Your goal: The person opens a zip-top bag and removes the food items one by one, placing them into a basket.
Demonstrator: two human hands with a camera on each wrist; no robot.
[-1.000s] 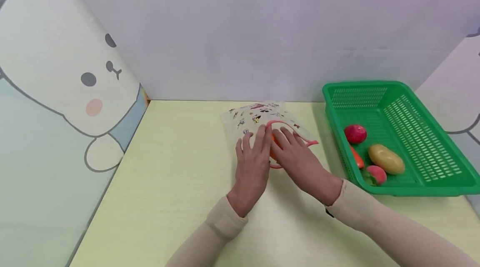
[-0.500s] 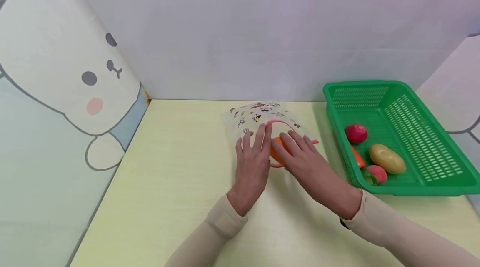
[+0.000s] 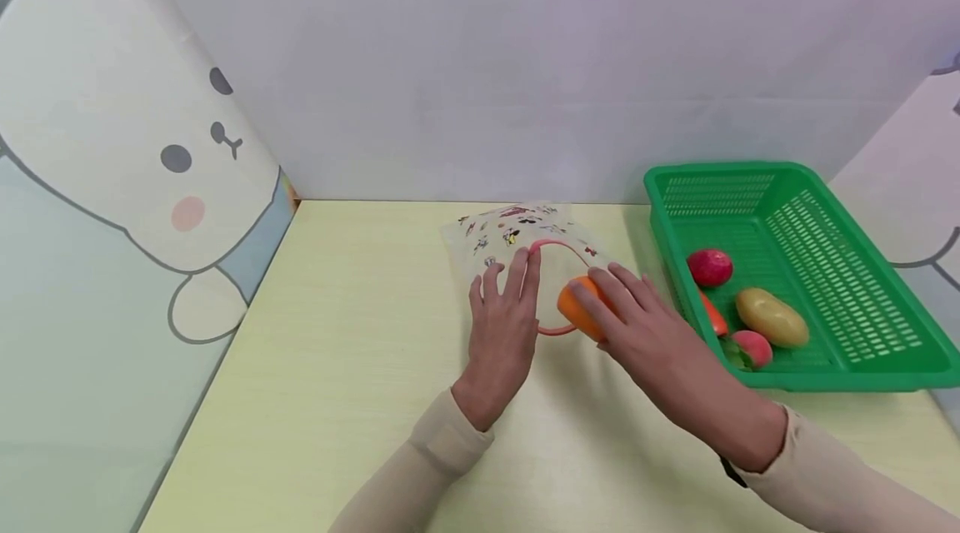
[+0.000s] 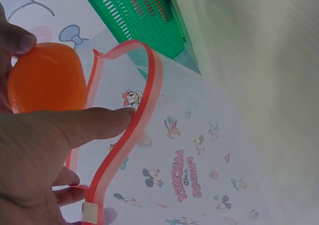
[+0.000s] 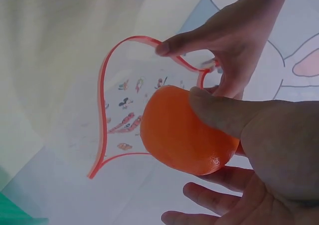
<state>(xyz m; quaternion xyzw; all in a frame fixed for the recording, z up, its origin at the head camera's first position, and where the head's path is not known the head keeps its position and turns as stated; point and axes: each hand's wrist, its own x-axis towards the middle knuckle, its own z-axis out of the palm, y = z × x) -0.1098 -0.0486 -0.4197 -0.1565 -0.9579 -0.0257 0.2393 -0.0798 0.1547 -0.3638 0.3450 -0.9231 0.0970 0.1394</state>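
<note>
My left hand (image 3: 504, 341) grips the red zip edge of a clear zip bag (image 3: 517, 225) printed with small cartoon figures. In the left wrist view its thumb lies along the red zip edge (image 4: 149, 90), and the bag's mouth gapes open. My right hand (image 3: 652, 341) holds a smooth, rounded orange-coloured fruit (image 3: 581, 308) between thumb and fingers. The fruit is just in front of the bag's mouth, on its right side. The right wrist view shows the right thumb on the fruit (image 5: 184, 130), with two fingers spread away from it.
A green basket (image 3: 892, 300) stands to the right on the pale table (image 3: 337, 366). In it lie a dark pink-red vegetable (image 3: 710, 267), a potato (image 3: 772, 318), a red-orange piece (image 3: 714, 314) and a pink round one with leaves (image 3: 752, 349). A white wall (image 3: 465, 83) rises behind.
My right hand has moved right and toward me, bringing the orange fruit away from the bag's mouth, so more of it shows. The left hand stays on the bag's edge.
</note>
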